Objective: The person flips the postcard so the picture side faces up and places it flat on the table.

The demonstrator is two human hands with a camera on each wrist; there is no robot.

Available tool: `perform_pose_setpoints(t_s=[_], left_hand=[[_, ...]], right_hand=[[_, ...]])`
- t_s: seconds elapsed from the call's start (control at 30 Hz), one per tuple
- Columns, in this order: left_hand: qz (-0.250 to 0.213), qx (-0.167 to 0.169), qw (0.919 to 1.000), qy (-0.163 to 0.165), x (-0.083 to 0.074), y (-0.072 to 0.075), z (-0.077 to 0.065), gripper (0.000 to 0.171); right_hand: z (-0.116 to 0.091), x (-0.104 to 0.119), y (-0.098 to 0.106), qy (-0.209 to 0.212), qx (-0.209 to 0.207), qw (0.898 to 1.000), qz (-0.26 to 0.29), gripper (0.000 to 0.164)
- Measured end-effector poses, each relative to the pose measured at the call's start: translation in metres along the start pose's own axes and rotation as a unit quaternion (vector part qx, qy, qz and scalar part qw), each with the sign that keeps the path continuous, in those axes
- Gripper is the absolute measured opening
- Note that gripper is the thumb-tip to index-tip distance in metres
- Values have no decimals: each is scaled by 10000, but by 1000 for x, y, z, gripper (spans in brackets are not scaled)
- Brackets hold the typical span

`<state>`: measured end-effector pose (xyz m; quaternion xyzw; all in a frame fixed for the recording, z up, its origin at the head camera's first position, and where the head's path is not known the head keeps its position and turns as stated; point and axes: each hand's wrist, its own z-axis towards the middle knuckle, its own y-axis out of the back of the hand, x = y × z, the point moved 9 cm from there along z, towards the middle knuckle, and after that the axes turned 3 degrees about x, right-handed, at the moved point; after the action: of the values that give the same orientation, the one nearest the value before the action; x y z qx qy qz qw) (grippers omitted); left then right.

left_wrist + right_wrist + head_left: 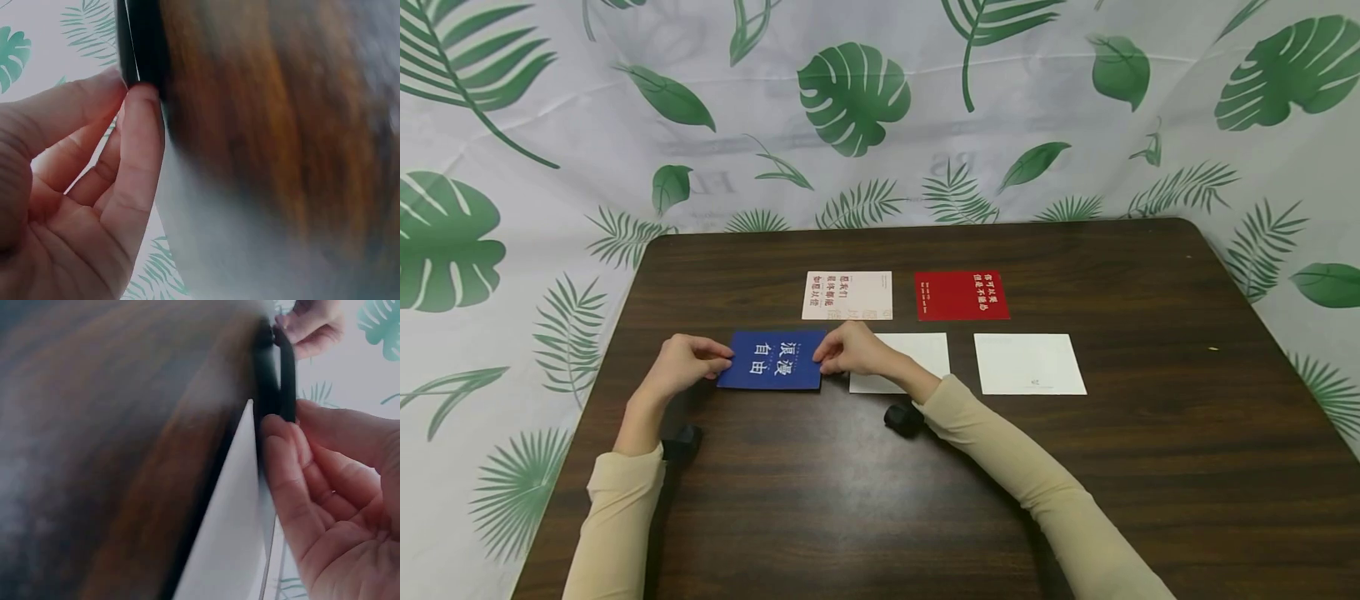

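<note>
A blue postcard (771, 371) with white Chinese characters lies at the left of the cards in the head view. My left hand (681, 365) pinches its left edge between thumb and fingers. Its right edge is pinched by my right hand (859, 348). In both wrist views the card appears dark and almost edge-on, just above the table. Beneath my right wrist lies a white card (917, 343), partly covered by the hand and forearm. Part of that white card (225, 531) also shows below the fingers in the right wrist view.
Behind the hands lie a pale pink card (865, 292) with red characters and a red card (958, 298). Another white card (1028, 362) is to the right. All rest on a dark wood table (1150, 467), with a leaf-patterned cloth (917, 142) behind it.
</note>
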<state>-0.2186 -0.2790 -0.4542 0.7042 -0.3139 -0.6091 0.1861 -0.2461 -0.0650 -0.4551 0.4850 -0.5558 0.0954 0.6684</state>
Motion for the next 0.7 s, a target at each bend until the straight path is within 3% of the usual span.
perform_pose_setpoints(t_s=[0.2,0.37,0.5,0.7], left_hand=[[124,12,9999,-94,-10,-2,0,15],[484,-21,9984,-305,-20,-3,-1,11],[686,-64,9970,-361,-23,-3,0,10],[604,-70,9976,-324,-22,-5,1,11]], right_hand=[[4,-4,-2,-346,55,9994,-68,12],[5,-5,-4,-661,101,9977,-53,8],[6,-2,-5,-731,115,9972,-117,7],[6,-1,-5,-709,84,9973,-170,7]])
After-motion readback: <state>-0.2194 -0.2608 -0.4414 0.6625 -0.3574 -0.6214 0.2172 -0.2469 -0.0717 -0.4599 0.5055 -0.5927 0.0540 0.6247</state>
